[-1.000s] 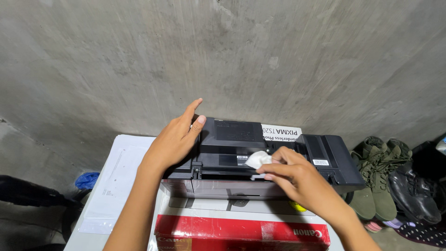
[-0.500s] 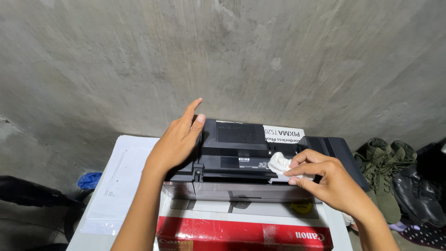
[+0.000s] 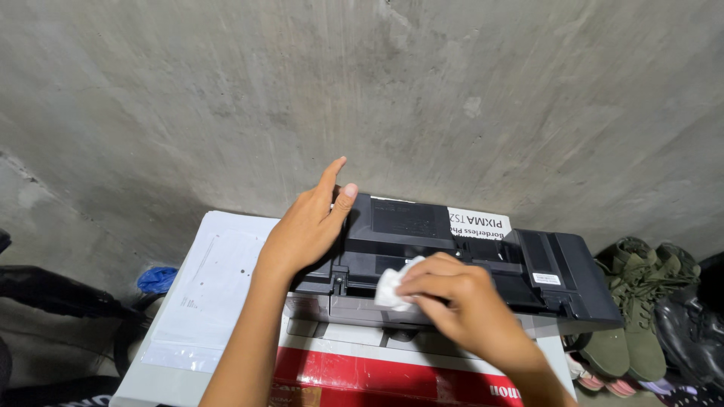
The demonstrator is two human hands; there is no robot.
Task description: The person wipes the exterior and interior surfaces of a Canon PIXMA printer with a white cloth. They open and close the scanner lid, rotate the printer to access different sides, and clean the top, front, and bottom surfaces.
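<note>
A black printer (image 3: 543, 271) stands on a white table against a concrete wall. My left hand (image 3: 305, 230) rests flat on the printer's left end, fingers apart and pointing up toward the wall. My right hand (image 3: 452, 298) is closed on a crumpled white tissue (image 3: 392, 285) and presses it against the printer's front ledge, left of the middle. A white label strip (image 3: 483, 222) sits on the printer's back edge.
A red and white box (image 3: 362, 377) lies in front of the printer. Clear-sleeved white papers (image 3: 207, 290) lie on the table (image 3: 151, 388) at the left. Green boots (image 3: 641, 301) and black shoes (image 3: 690, 332) stand on the floor at right; a blue object (image 3: 157, 279) lies at left.
My right hand has slid the tissue leftward along the printer's front ledge, from right of the middle to left of it. My left hand has stayed on the printer's left end.
</note>
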